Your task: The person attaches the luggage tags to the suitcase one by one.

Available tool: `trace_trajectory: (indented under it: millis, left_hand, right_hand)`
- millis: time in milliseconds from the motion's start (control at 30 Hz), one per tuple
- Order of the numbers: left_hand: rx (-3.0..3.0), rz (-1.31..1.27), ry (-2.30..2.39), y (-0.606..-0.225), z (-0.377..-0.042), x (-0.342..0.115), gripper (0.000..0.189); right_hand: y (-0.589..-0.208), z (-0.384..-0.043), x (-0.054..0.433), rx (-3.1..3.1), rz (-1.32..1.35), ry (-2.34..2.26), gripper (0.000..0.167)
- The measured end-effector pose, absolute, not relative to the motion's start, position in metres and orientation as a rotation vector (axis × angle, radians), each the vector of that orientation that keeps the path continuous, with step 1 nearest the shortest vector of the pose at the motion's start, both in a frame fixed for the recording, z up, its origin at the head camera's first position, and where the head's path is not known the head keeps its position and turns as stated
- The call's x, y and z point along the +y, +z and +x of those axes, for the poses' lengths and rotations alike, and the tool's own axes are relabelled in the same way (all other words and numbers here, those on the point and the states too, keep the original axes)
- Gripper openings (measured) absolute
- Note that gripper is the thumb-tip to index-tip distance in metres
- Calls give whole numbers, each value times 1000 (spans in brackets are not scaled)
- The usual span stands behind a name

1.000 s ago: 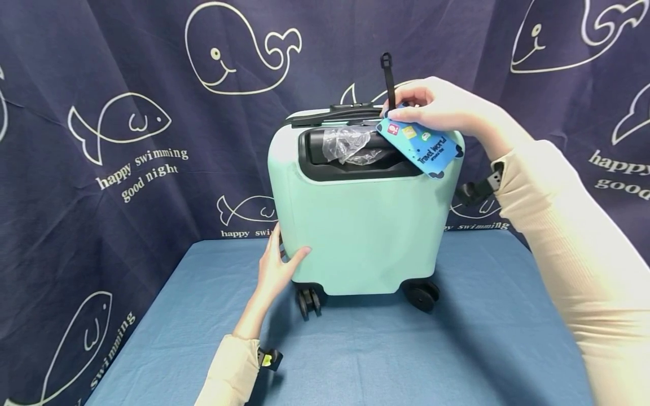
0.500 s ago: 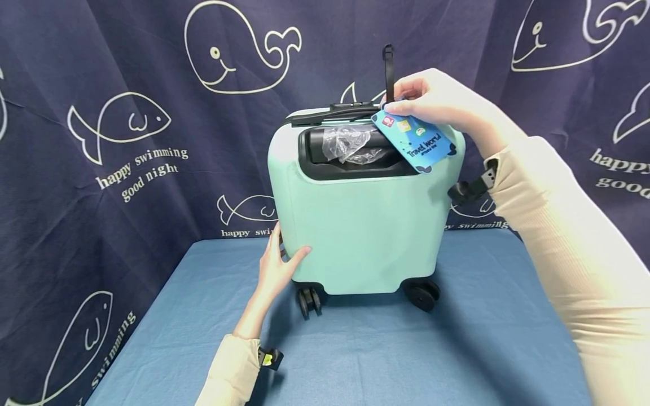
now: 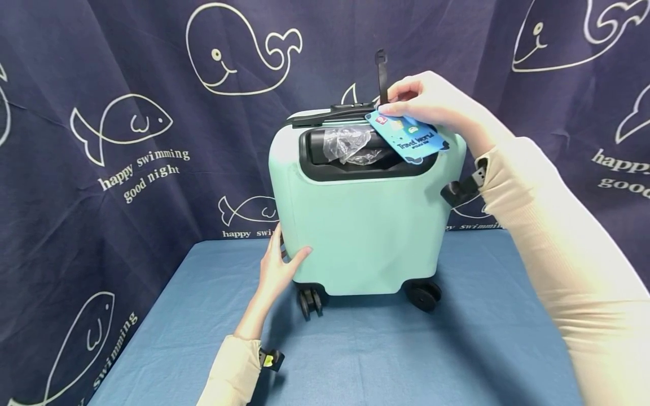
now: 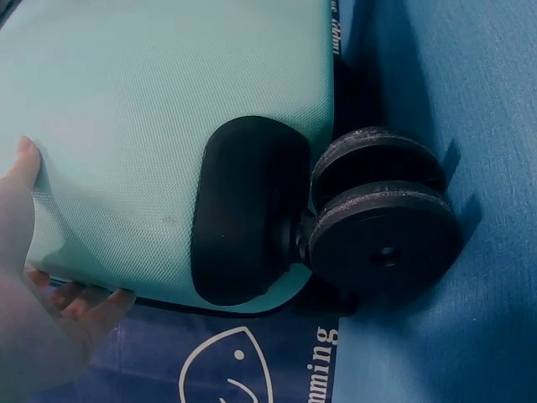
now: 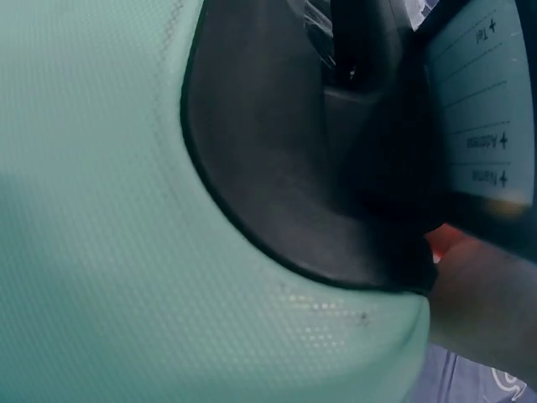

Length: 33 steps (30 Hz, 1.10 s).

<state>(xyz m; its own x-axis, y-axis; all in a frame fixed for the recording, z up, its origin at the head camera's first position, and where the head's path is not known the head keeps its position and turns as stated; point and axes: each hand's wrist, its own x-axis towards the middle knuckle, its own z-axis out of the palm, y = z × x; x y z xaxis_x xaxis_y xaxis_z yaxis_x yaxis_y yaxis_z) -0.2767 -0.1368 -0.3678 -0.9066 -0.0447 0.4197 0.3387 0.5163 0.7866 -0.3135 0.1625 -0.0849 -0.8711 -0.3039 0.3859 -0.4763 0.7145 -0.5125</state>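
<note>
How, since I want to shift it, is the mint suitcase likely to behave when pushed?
The suitcase would probably roll easily, since it stands on wheels. Its shell seems stiff: no dent shows where the left hand touches its front. The fine surface texture, visible from the left wrist, may make it less slippery.
</note>
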Motion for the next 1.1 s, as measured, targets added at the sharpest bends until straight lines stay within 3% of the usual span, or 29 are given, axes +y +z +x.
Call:
trace_trajectory:
  millis: [267, 600, 800, 1100]
  left_hand:
    - [-2375, -235, -1358, -367, -278, -136, 89]
    - [-2364, -244, -1381, -368, -277, -136, 88]
    - [-2361, -244, -1401, -369, -275, -134, 88]
    - [-2341, -233, -1392, -372, -277, -134, 86]
  right_hand:
    - [-86, -319, 163, -2633, 606, 1130, 7]
    - [-89, -325, 163, -2523, 735, 1270, 7]
    - [-94, -330, 159, -2439, 804, 1172, 11]
    - [-96, -330, 156, -2510, 598, 965, 24]
